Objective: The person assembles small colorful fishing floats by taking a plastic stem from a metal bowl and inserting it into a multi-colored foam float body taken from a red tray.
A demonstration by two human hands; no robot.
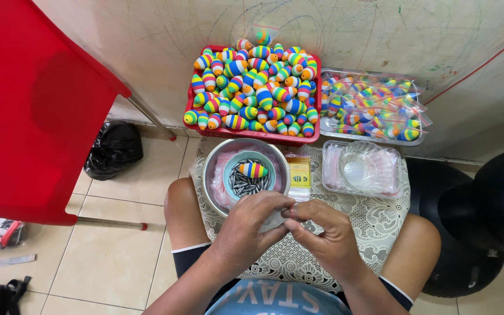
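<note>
Both hands met over the lap, left hand [251, 224] and right hand [325, 230] pinching a small clear bag [276, 220] between closed fingertips. Just beyond stood a metal bowl [211, 169] holding a striped float [253, 170] on grey sinkers [246, 185]. A red basket [252, 134] of floats lay farther off, beside a tray [374, 140] of bagged ones.

A small yellow rectangular packet [299, 173] with dark print lies on the lace cloth just right of the metal bowl, while a clear tray [329, 135] beside the red basket holds small transparent zip bags [374, 105] of striped floats.
</note>
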